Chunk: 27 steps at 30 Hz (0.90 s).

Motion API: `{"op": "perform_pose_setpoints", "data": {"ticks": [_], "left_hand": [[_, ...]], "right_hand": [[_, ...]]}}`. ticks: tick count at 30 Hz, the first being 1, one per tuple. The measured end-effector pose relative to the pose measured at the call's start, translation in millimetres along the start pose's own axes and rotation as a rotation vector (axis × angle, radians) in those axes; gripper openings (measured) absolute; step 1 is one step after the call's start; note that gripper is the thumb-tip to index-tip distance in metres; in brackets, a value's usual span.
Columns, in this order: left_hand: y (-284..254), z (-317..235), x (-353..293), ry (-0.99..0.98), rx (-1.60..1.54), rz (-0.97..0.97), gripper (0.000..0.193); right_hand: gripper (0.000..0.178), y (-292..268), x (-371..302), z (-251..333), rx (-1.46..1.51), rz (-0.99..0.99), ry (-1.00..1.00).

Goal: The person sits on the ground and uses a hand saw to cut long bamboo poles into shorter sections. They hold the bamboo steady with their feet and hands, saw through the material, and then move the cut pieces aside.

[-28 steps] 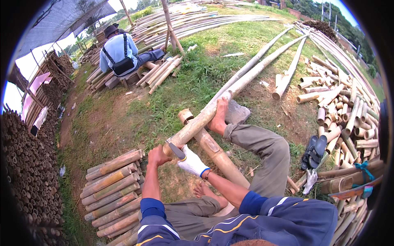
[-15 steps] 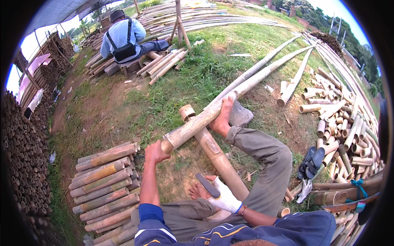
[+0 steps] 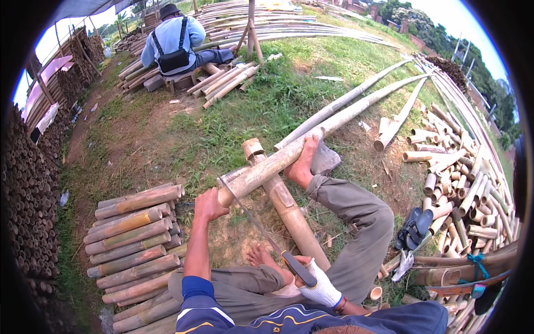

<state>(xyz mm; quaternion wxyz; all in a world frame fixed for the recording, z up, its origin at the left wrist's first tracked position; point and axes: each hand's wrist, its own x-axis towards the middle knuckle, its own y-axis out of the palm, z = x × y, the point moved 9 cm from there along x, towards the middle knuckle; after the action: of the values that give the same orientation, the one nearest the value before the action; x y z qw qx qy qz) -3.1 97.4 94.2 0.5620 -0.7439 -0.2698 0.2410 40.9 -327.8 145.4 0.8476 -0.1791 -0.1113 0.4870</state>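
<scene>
My left hand (image 3: pixel 210 205) is closed round the near end of a long bamboo pole (image 3: pixel 267 170). In my right hand (image 3: pixel 322 285), wearing a white glove, is a handsaw (image 3: pixel 298 269) with a dark handle. Its thin blade slants up and left, reaching the pole just beyond my left hand. The pole lies across a thicker bamboo post (image 3: pixel 293 216) with a notched end piece (image 3: pixel 253 149). My bare right foot (image 3: pixel 305 164) presses on the pole near a grey stone (image 3: pixel 325 158); the other foot (image 3: pixel 270 261) rests on the ground.
Cut bamboo lengths (image 3: pixel 136 243) are stacked at the left, beside a tall wall of bamboo (image 3: pixel 28 222). Loose short pieces (image 3: pixel 453 183) are heaped at the right, near black sandals (image 3: pixel 417 228). Another person (image 3: pixel 175 42) sits among poles at the back left.
My right hand has drawn back down and to the right with the saw, so the blade now shows along its length. My left hand still grips the pole end.
</scene>
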Motion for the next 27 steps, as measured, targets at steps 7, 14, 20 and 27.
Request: {"op": "perform_pose_setpoints", "data": {"ticks": [7,14,20,27], "left_hand": [[4,-12,10,-0.008,-0.015,0.009,0.074],[10,-8,13,0.045,0.014,0.038,0.074],[7,12,4,0.011,0.035,0.021,0.068],[8,-8,16,-0.018,0.004,0.047,0.071]], "right_hand": [[0.059,48,184,1,0.11,-0.022,-0.119],[0.064,63,172,-16,0.127,-0.08,-0.142],[0.064,-3,-9,17,-0.038,0.051,0.026],[0.052,47,207,5,0.103,0.021,-0.025]]}}
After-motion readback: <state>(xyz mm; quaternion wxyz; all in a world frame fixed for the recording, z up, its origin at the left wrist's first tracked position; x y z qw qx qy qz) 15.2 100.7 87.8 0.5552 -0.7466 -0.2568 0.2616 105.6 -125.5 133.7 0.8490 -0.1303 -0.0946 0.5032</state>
